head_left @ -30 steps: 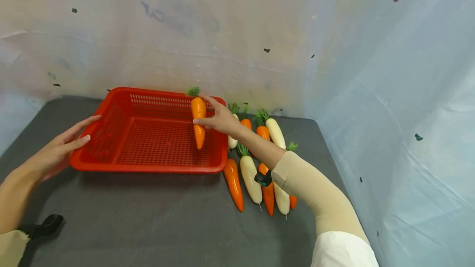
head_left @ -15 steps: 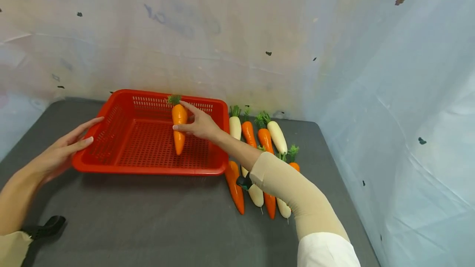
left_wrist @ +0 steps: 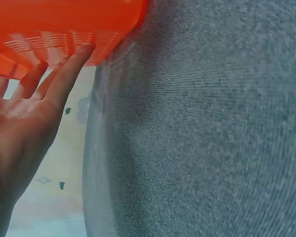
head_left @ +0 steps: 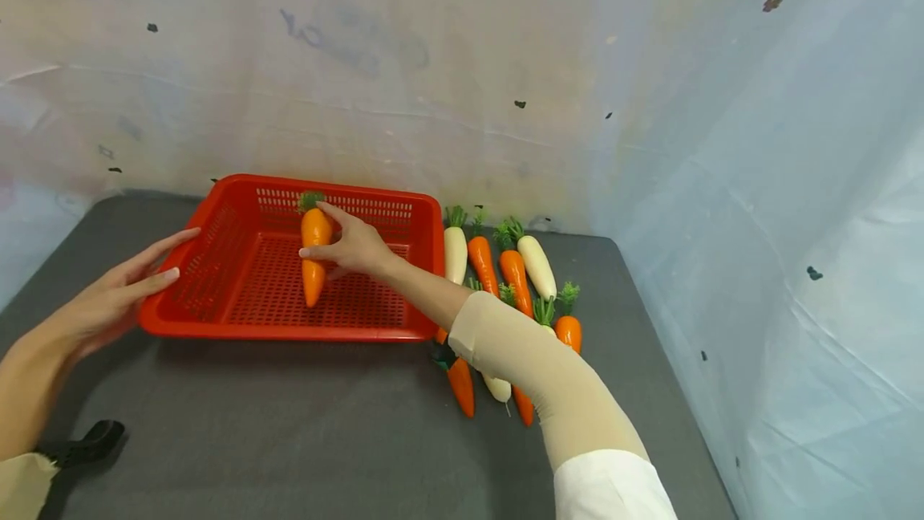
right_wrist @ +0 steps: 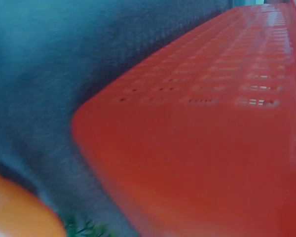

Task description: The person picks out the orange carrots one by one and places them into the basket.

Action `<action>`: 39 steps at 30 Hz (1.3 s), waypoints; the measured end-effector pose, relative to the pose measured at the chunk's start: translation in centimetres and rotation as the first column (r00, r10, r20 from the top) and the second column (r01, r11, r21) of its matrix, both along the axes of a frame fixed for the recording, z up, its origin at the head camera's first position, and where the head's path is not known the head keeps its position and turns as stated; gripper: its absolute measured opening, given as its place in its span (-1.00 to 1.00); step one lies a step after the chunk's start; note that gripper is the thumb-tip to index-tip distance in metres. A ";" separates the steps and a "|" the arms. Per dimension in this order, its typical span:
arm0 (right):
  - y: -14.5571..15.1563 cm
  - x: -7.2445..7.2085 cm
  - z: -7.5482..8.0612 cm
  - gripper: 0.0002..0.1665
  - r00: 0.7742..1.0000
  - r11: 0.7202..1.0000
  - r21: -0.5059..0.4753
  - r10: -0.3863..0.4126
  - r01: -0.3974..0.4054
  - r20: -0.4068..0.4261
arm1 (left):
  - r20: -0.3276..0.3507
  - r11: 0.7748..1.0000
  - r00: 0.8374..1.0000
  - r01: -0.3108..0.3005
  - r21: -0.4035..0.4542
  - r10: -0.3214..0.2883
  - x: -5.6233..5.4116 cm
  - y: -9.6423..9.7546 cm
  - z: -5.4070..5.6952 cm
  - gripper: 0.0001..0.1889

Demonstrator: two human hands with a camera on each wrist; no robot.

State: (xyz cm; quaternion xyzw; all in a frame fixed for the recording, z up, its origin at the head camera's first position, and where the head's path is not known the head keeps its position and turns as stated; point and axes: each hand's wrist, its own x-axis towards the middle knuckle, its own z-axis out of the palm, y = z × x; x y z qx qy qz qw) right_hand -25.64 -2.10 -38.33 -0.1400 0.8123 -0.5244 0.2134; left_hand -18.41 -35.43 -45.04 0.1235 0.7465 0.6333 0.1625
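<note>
In the head view a red plastic basket (head_left: 292, 334) with slotted walls stands on the dark grey tabletop. My right hand (head_left: 361, 247) reaches over its right side and pinches an orange carrot (head_left: 315, 229) with a green leafy top between thumb and fingers. That carrot is upright in view, leaves toward the back, over the basket's mesh floor. At the basket's left side my left hand (head_left: 119, 295) rests with thumb and index tips at the rim. Straight fingers (left_wrist: 64, 81) lie against the basket's slotted outer wall in the left wrist view.
Right of the basket lie several carrots (head_left: 568, 333) and white radishes (head_left: 537, 265) in two rows, partly hidden by my right sleeve (head_left: 534, 367). A pale sheet (head_left: 433, 62) hangs behind the table. The right wrist view shows the basket's outer wall (right_wrist: 197, 153) close up.
My right hand has carried the carrot leftward, from near the basket's right wall to its middle. My left hand stays at the left rim, and the basket keeps its place.
</note>
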 end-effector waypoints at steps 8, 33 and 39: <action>-2.9 -0.1 -0.4 0.02 1.000 1.000 0.013 -0.006 0.006 0.017 | -0.001 0.992 0.999 -0.050 -0.115 0.050 0.2 0.0 -0.5 -0.36; -8.2 0.7 -2.4 0.13 0.996 0.988 0.140 -0.078 0.070 0.053 | 0.029 0.998 0.999 -0.019 -0.065 0.021 -0.4 0.5 -0.3 -0.37; -8.5 0.7 -3.3 0.12 0.994 0.990 0.142 -0.035 0.020 0.102 | 0.027 0.996 0.999 -0.033 -0.088 0.036 -0.4 0.4 -0.5 -0.37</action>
